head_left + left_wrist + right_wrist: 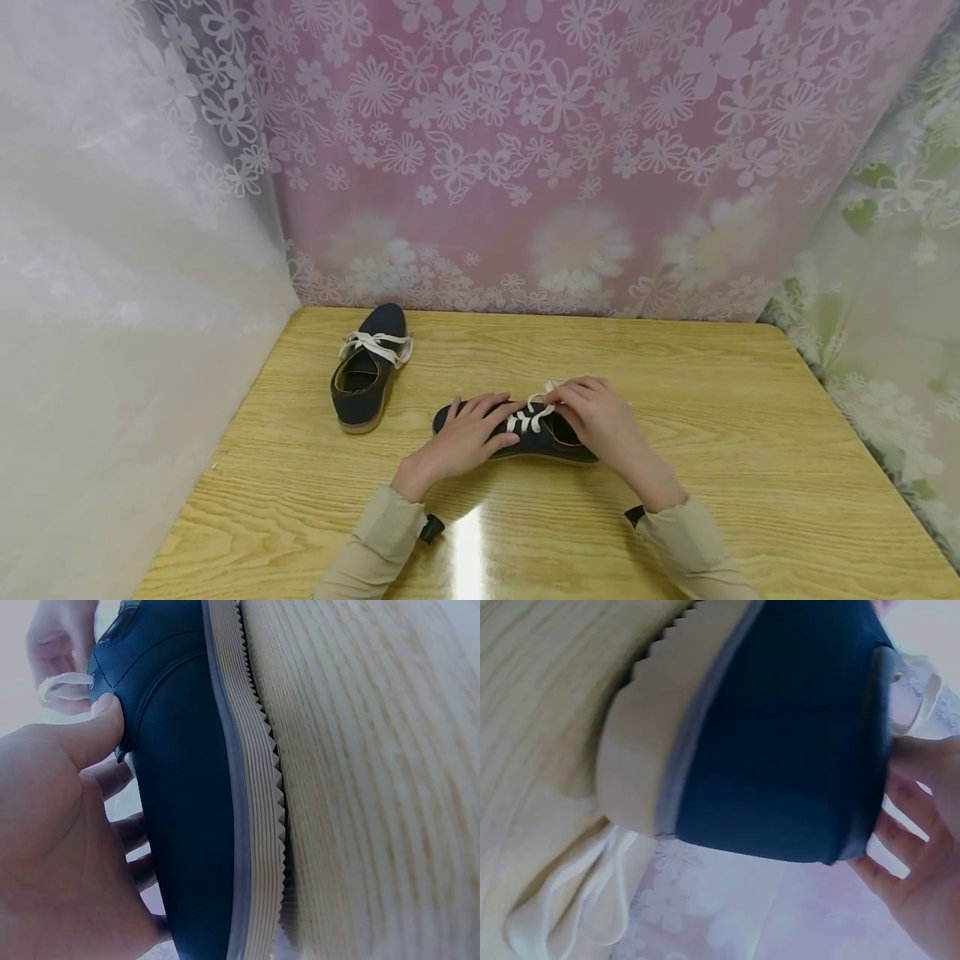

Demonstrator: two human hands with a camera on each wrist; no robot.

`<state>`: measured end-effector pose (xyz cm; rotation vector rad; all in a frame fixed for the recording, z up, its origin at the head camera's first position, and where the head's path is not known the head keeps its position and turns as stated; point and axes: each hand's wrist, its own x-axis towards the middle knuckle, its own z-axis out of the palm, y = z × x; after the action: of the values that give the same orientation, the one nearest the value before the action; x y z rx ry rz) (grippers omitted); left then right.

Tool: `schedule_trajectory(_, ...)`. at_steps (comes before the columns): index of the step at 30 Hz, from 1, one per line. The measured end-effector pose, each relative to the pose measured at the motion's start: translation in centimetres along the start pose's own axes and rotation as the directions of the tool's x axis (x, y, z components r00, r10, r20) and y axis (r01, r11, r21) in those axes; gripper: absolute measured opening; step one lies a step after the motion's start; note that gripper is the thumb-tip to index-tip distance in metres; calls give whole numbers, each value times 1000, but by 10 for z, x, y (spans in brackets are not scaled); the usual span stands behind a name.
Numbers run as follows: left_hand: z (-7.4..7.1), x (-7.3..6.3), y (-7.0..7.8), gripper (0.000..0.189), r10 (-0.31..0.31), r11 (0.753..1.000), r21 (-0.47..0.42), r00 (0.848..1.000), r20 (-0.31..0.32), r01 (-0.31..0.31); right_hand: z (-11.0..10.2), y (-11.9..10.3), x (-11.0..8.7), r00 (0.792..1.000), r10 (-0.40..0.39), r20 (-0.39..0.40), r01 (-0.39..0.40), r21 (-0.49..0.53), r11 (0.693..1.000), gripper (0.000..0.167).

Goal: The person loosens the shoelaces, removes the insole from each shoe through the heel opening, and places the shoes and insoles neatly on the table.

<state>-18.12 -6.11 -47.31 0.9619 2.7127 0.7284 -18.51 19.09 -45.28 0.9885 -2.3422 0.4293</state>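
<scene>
A dark navy lace-up shoe (536, 446) lies sideways on the table, toe to the left, its pale ridged sole (259, 817) against the tabletop. Across its toe and front my left hand (468, 433) holds it, thumb on the near side, fingers reaching over the top. My right hand (596, 417) is at the shoe's opening, thumb and index finger pinching the white shoelace (534, 412) above the eyelets. A loop of lace (67, 686) stands up beside those fingers in the left wrist view. Past the heel (780, 780), loose lace (570, 892) lies on the tabletop.
A second navy shoe (360, 406), its white laces tied in a bow, stands at the table's left back, toe away from me. The wooden table (675, 367) meets a pink floral curtain (510, 208) behind, with pale sheets at both sides.
</scene>
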Motion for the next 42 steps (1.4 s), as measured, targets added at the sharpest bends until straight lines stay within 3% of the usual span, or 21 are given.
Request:
schedule_trajectory(5, 0, 0, 1, 56, -3, 1000, -5, 1000, 1, 3, -11, -10, 4, 1000, 15, 9, -16, 137, 990, 25)
schedule_trajectory(11, -1, -1, 2, 55, -1, 1000, -1, 1000, -1, 1, -21, -28, 8, 990, -49, 133, 0, 343, 939, 24)
schedule_trajectory(16, -1, -1, 2, 54, 4, 1000, 10, 1000, -4, -4, -23, -33, 8, 971, -85, 225, -6, 375, 927, 22)
schedule_trajectory(19, -1, -1, 2, 54, 1, 1000, 8, 1000, -3, -1, -21, -32, 8, 977, -97, 190, 27, 340, 940, 24)
schedule_trajectory(22, -1, 0, 2, 55, 0, 1000, 1, 1000, -3, 0, -20, -28, 9, 992, -74, 99, 45, 265, 963, 29)
schedule_trajectory(25, -1, -1, 2, 56, -1, 1000, 3, 1000, -4, 1, -20, -20, 9, 999, -35, 36, 28, 171, 985, 28)
schedule_trajectory(28, -1, -1, 2, 55, 3, 1000, 10, 1000, -9, -3, -18, -13, 7, 999, 2, 35, -6, 98, 995, 25)
schedule_trajectory(33, -1, -1, 2, 54, 21, 999, 26, 999, -29, -20, -13, -4, 3, 996, 76, 36, -75, -11, 997, 20)
schedule_trajectory(39, -1, 0, 2, 54, 20, 999, 38, 999, -31, -19, -9, 3, 1, 983, 178, -50, -182, -105, 978, 15)
schedule_trajectory(42, 0, 0, 2, 54, 13, 999, 35, 1000, -27, -12, -7, 4, 1, 987, 148, -54, -152, -77, 985, 19)
